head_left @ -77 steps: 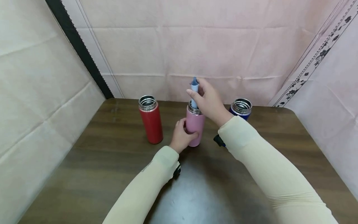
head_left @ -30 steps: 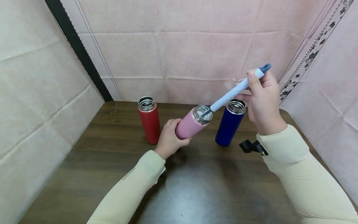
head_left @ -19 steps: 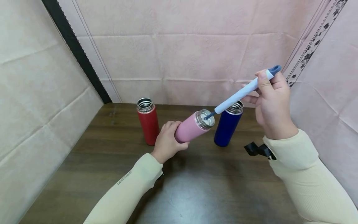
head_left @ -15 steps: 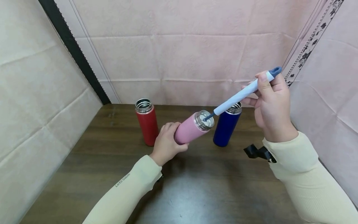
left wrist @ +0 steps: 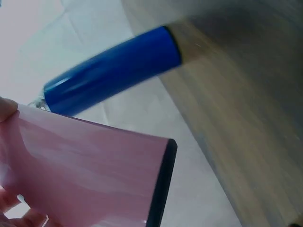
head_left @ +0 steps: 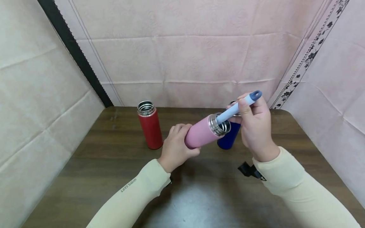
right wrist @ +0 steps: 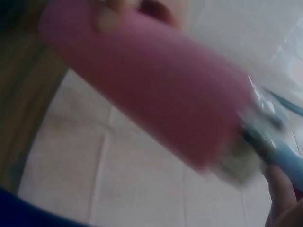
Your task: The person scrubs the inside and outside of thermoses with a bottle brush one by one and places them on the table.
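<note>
My left hand (head_left: 177, 148) grips a pink bottle (head_left: 201, 132) by its lower body. The bottle is lidless and tilted, its steel mouth toward the right. In my right hand (head_left: 254, 128) I pinch the light blue handle of a bottle brush (head_left: 233, 109) near its dark blue looped end. The brush slants down into the bottle's mouth, its head hidden inside. In the left wrist view the pink bottle (left wrist: 90, 165) shows its dark base. The right wrist view has the pink bottle (right wrist: 151, 85) blurred, with the brush handle (right wrist: 284, 163) at its mouth.
An open red bottle (head_left: 151, 129) stands upright to the left of my left hand. A blue bottle (head_left: 228, 137) stands behind the pink bottle and my right hand, partly hidden by both. The brown wooden table (head_left: 114, 164) ends at a pale cloth backdrop (head_left: 182, 57).
I have lifted and tilted the pink bottle from upright. My right hand drew the brush out to the right, then moved back left and down, with the handle now deeper in the mouth.
</note>
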Available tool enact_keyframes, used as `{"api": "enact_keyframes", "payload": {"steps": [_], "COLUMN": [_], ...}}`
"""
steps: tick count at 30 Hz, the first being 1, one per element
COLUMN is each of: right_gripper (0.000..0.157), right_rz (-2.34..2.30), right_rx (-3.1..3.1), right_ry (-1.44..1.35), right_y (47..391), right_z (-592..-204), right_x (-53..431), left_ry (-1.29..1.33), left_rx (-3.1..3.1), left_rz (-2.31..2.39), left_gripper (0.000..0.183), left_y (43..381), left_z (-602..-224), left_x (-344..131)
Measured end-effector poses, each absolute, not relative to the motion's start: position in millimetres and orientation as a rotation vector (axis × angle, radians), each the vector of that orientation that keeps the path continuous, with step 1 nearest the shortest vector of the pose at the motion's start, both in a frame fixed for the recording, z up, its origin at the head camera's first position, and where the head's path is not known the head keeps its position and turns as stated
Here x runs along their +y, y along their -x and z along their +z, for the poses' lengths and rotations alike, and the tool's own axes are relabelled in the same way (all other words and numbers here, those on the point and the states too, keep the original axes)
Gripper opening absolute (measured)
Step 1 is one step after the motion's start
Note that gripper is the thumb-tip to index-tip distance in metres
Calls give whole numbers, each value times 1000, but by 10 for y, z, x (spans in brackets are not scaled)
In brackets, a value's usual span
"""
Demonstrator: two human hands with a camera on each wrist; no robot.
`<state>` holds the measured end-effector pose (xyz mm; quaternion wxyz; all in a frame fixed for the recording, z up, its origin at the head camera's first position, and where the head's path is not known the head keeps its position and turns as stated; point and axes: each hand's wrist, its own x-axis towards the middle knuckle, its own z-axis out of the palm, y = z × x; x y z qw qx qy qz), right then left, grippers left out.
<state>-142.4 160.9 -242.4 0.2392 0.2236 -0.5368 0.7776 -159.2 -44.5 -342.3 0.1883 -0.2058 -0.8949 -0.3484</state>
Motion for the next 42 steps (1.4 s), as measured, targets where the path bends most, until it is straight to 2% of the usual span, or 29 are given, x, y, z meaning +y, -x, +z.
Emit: {"api": "enact_keyframes", "payload": {"steps": [6,12,30,42], "right_gripper": [9,9,24,22], "right_rz": [2125,2177,2390,2415], "right_rx": [-1528,-1577,-1195,-1118], "right_ry": [-572,-507,-439,-502], "right_y": [1418,1422,1431,1437], "right_z": [-2551,-2570,-2364,-2331], "right_x": [1527,1566,2031,2005], "left_ry": [535,608,612,647], "left_rx": [-2513,-2514,-2566,-2620], "left_rz": [-997,-969,-969,-1088], "left_gripper": [69,66,67,64], "left_y": [1587,1588,1667,1626], "left_z": [-3398,-3447,-3644,-3615], "left_x": [-452,-486,-677,-682]}}
